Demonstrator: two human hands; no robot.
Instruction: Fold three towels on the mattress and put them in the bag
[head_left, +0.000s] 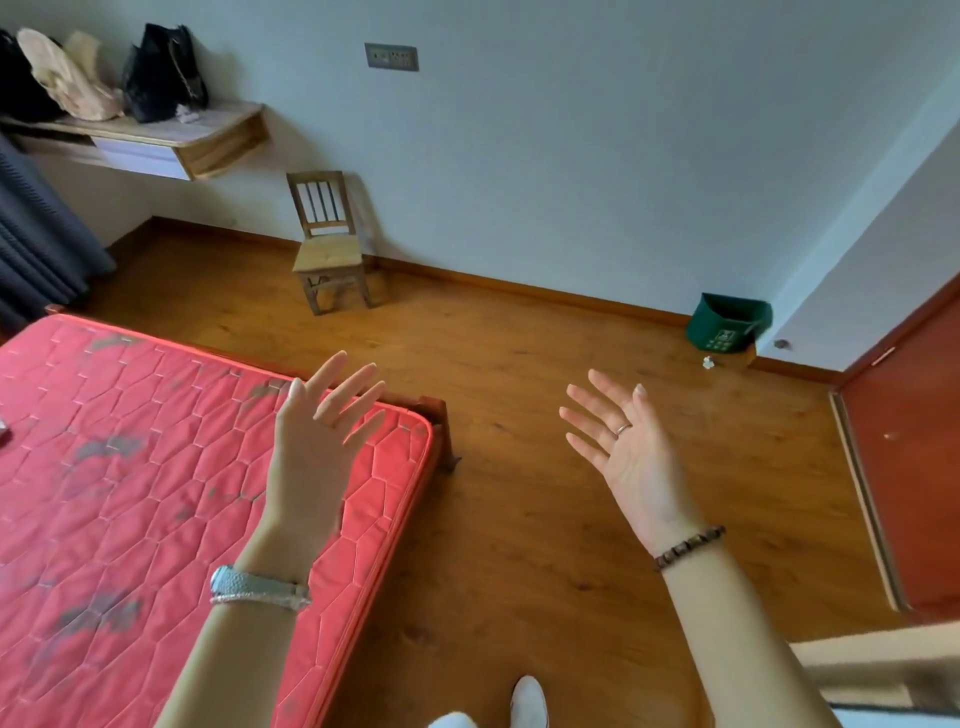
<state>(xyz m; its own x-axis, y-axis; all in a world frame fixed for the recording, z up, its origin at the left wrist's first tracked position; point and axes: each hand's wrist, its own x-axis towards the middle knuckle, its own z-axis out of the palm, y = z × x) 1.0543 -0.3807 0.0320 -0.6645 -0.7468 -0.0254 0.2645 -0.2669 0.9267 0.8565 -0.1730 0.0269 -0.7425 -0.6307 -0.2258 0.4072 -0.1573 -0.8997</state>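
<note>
Both hands raised, fingers spread, gripping nothing: left hand (317, 441) over the corner of the red mattress (130, 467), right hand (623, 447) over the wooden floor (571, 338). Mattress fills lower left, stained. Small chair (330, 249) by the wall; bags (161, 73) on the shelf (218, 127), top left.

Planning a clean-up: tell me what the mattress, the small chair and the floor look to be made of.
Mattress: red quilted fabric with a slight sheen, stitched in panels, grey smudges. Chair: dull brown wood, slatted back; pale seat, perhaps woven straw. Floor: orange-brown wood or laminate, smooth, grain showing.
</note>
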